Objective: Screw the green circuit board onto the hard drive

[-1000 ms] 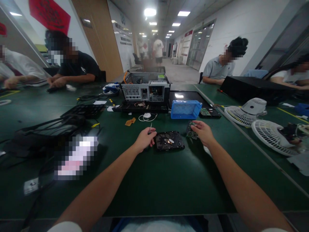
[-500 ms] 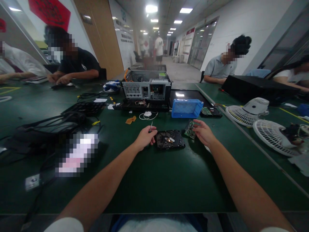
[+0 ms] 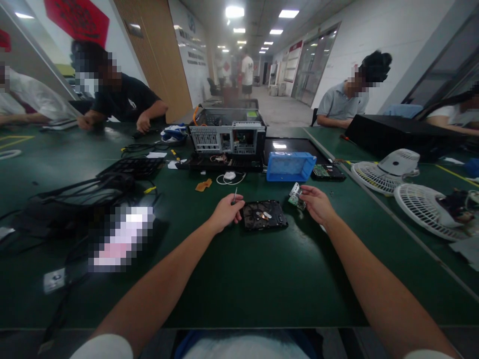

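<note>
Between my hands a black hard drive (image 3: 258,219) lies flat on the green table, with small silvery and copper-coloured parts in its middle. My left hand (image 3: 225,212) is closed around a small screwdriver (image 3: 235,192), its thin shaft pointing up; the fingers are beside the drive's left edge. To the right of the drive, my right hand (image 3: 316,202) pinches a small green circuit board (image 3: 296,199) just above the table. The board is tilted, and a whitish face shows at its upper end.
A blue plastic bin (image 3: 288,168) lies on its side beyond the board. Behind stands an opened computer case (image 3: 226,139). Another drive with a green board (image 3: 328,172) is right of the bin. White fan parts (image 3: 426,204) lie right, a black bag (image 3: 71,199) left. Other people sit around.
My right hand has turned the circuit board, so a whitish face now shows where green did before. My left hand and the hard drive stay in place.
</note>
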`<state>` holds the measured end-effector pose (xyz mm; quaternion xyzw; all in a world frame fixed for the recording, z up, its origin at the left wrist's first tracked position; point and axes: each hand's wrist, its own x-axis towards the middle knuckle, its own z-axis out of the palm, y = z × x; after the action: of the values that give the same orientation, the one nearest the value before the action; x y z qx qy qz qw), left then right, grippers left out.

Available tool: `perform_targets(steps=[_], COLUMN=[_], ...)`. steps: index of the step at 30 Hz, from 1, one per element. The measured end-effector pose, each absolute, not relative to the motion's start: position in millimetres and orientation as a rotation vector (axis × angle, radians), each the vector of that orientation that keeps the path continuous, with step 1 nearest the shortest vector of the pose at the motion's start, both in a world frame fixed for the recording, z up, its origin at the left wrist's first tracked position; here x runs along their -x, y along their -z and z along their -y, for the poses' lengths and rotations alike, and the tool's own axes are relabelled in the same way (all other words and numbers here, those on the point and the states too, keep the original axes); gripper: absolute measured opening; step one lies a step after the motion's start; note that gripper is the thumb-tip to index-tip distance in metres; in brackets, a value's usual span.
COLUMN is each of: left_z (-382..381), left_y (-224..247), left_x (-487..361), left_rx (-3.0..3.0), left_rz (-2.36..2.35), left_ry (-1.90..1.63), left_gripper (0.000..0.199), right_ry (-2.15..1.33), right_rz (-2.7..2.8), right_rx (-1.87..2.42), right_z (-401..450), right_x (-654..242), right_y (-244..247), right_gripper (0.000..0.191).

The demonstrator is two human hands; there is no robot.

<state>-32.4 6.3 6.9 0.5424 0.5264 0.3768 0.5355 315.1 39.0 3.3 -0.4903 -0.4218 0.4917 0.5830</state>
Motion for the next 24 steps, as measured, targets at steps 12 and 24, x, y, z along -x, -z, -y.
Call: perform_targets(steps=[12, 24], left_z=[-8.7, -5.9], left_y=[-3.5, -8.9], left_x=[33.2, 32.3], left_rx=[-1.3, -1.287], left_rz=[-1.265, -1.277], left_ry=[-0.899, -0.891], left_gripper=[0.035, 0.034], right_ry=[-1.162, -1.328], right_rz=[0.763, 0.719], right_rx=[1.136, 1.167], right_z=[-35.3, -29.8], right_x=[-312.4, -309.5], right_y=[-18.2, -28.7], right_gripper=[0.039, 0.027])
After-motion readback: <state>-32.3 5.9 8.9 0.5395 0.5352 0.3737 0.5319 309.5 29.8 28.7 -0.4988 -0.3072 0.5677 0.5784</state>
